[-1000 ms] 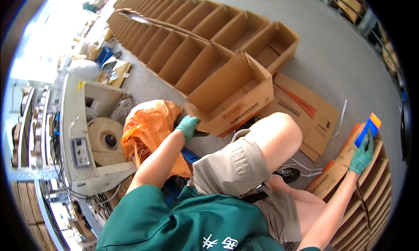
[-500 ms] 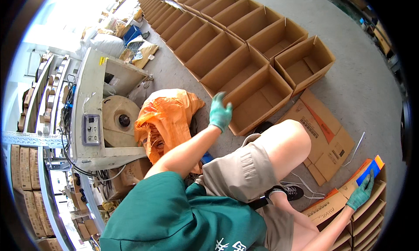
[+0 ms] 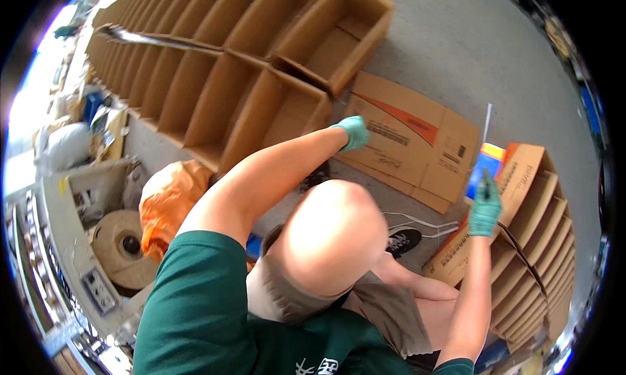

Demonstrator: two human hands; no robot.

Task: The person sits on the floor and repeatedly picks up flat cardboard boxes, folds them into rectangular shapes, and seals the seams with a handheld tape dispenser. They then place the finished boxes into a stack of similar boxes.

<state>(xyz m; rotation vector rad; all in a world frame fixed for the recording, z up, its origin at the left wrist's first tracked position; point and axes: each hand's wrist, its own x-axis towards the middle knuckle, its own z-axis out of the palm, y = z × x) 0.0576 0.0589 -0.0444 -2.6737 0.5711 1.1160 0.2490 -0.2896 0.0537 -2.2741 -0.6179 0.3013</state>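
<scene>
My right hand (image 3: 485, 212), in a teal glove, grips a flat blue-and-orange piece (image 3: 484, 172), perhaps a packet or card. It is beside the upright end of a row of cardboard cartons (image 3: 513, 189) on the right. My left hand (image 3: 353, 133), gloved alike, is curled closed at the left edge of a flattened carton (image 3: 417, 137) with a red-orange printed band. Nothing shows in its fingers. Whether it touches the cardboard, I cannot tell. Just left of it stands the nearest open box (image 3: 280, 114) of a long double row.
More open boxes (image 3: 339, 43) run away to the far left. An orange sack (image 3: 171, 202) and a machine with a round spool (image 3: 124, 245) stand at the left. White strapping (image 3: 424, 225) lies on the grey floor by my shoe (image 3: 404, 242).
My view has swung to the right. My left hand has moved from over the open boxes to the flattened carton, its spread fingers now curled. The right hand still holds the blue-and-orange piece.
</scene>
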